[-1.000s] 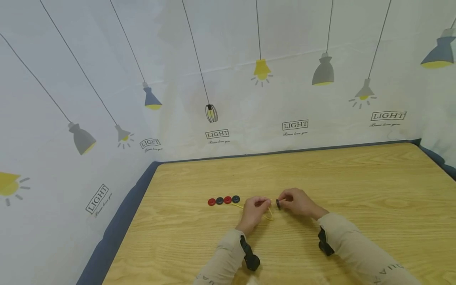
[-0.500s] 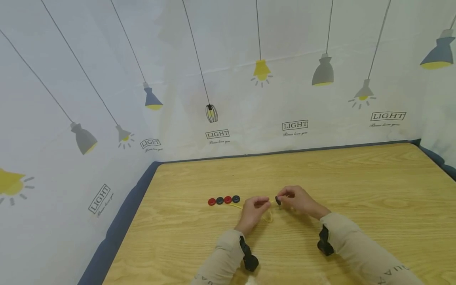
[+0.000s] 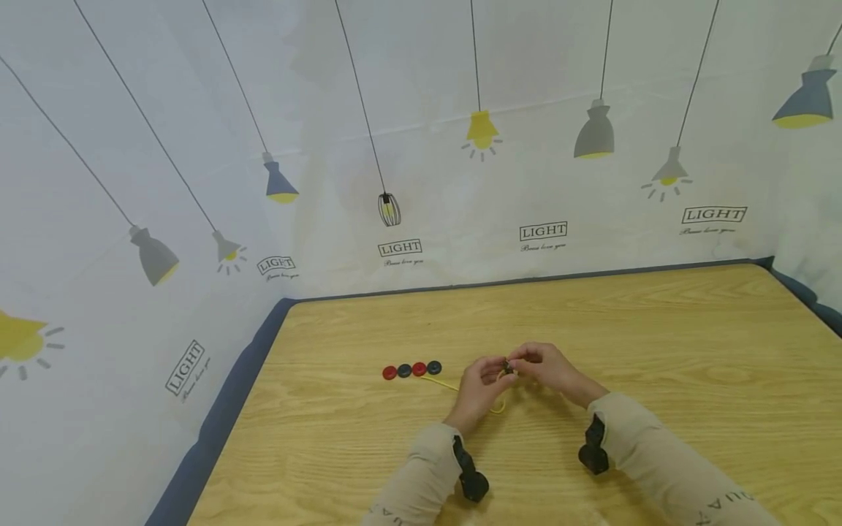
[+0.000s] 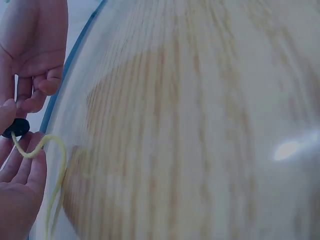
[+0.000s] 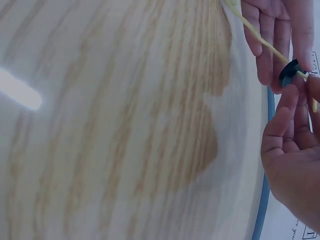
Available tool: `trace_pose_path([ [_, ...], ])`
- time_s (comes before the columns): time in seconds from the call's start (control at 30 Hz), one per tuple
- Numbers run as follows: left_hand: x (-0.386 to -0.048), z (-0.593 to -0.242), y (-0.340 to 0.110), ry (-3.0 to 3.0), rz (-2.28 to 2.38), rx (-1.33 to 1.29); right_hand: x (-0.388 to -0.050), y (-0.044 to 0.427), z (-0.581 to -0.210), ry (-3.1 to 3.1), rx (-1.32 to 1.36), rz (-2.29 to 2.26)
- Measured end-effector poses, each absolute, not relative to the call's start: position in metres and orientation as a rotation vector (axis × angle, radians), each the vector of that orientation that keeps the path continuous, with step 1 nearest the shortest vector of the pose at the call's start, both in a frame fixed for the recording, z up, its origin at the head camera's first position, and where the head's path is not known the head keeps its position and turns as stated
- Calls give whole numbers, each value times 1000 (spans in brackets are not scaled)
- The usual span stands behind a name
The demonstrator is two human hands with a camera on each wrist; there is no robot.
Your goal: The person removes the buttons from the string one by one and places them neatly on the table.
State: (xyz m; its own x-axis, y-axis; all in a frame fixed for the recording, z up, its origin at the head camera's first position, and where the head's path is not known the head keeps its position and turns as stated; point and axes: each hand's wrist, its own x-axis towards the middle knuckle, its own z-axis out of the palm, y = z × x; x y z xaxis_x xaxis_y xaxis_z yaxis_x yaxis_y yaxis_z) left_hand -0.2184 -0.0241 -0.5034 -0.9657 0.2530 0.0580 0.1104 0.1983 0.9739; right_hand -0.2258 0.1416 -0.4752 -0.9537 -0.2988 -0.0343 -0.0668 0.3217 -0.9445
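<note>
A dark round button-like disc [image 5: 290,72] is between my hands, with a yellow cord [image 5: 260,40] passing through it. My left hand [image 3: 480,391] grips the disc, its fingertips and thumb around the edge. Close against it, my right hand [image 3: 552,374] has its fingertips on the disc's other side and pinches the cord where it comes out; that grip is partly hidden. In the left wrist view the cord drops from the disc [image 4: 18,127] in a loose curve, and its tail lies on the table beside my left hand.
To the left, a red disc [image 3: 389,372], a dark disc [image 3: 404,370], another red disc [image 3: 419,369] and another dark disc [image 3: 434,367] lie in a row on the wooden table [image 3: 625,321]. A wall covering with printed lamps stands behind the table.
My left hand has shifted right and its fingers now surround the disc, which was by my right fingertips. The gap between the hands has closed. The row of discs has not moved.
</note>
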Motion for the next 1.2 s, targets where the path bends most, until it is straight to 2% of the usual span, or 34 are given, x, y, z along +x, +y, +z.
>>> trace_pose_path([
  [0.17,-209,-485,-24,2328,1930,338,-227,142,-479,2384,-300,-1681],
  [0.27,-210,-485,-26,2354,1916,306,-229,145,-484,2414,-306,-1659],
  [0.4,-220,-502,-29,2386,1901,285,-228,146,-485,2432,-313,-1646],
  [1.2,-225,-491,-79,2498,1803,359,-223,158,-482,2452,-262,-1624],
])
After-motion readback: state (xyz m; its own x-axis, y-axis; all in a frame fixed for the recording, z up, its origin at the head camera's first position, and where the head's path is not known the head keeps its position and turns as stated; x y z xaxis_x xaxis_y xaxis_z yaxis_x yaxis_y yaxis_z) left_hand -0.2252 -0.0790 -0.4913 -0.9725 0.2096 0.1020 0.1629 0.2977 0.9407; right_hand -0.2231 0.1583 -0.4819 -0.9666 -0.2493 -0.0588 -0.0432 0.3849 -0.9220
